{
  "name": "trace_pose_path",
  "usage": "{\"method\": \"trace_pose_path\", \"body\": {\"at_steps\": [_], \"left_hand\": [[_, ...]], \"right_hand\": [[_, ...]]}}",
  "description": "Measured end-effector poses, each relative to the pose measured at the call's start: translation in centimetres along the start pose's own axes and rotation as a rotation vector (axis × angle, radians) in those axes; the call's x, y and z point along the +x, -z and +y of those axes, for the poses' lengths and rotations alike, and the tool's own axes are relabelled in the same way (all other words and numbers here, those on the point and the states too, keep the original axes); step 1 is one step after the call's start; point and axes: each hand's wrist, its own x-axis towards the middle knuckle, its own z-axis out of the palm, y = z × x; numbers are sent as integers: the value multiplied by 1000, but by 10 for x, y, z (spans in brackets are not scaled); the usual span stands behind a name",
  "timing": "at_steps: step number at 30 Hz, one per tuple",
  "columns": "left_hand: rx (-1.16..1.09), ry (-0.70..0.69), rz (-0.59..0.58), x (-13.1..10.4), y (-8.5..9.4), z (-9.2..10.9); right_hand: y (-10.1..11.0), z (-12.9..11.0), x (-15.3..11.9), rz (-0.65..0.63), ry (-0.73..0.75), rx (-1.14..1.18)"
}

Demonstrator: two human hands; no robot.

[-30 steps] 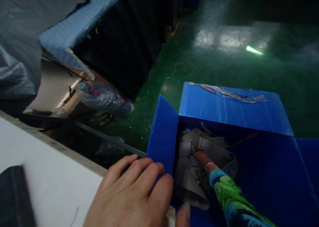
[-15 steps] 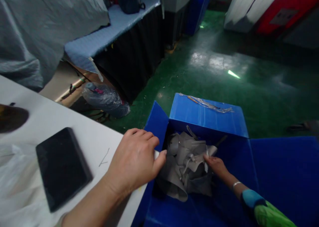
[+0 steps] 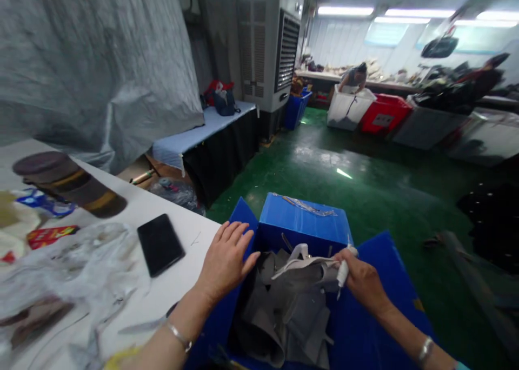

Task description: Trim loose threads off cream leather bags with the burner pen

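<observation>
My left hand [image 3: 224, 262] is open, its fingers spread over the edge of the white table [image 3: 203, 240], beside the blue box. My right hand [image 3: 363, 278] is closed on the corner of a flat grey bag [image 3: 308, 266], with part of it raised out of the box. A slim white object with a thin tip [image 3: 343, 270] also sits in the right fingers; its kind is unclear. Below lie several more grey pieces [image 3: 263, 321], heaped inside the open blue box [image 3: 302, 235]. The bag's lower part merges with the heap.
On the table are a black tablet [image 3: 161, 245], a crumpled clear plastic bag [image 3: 109, 251] and a dark bottle-like cylinder [image 3: 73, 183]. A low bench [image 3: 211, 126] stands beyond. Across the green floor, another person [image 3: 354, 78] bends over a white bin [image 3: 344, 107].
My right hand has lifted the grey bag higher toward the box's rim. My left fingers have spread from a curled grip at the table edge. The view has tilted up.
</observation>
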Motion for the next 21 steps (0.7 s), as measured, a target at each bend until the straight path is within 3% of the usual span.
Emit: {"method": "trace_pose_path", "body": {"at_steps": [3,6,10,13,17,19,21], "left_hand": [[-232,11,-33,-23,24,47],[-408,63,-107,-39,62,96],[-575,128,-215,-63,123,143],[-666,309,-306,-94,160,163],[-649,489,-414,-145,204,183],[-705,562,-413,-170,230,196],[-780,673,-335,-192,260,210]], "right_hand": [[68,-23,-12,68,34,124],[130,-56,-24,123,97,476],[187,-98,-42,151,215,632],[199,-121,-53,72,290,752],[187,-159,-69,-198,340,1122],[182,-183,-80,-318,353,1300],[182,-207,-93,-348,379,1381]]}}
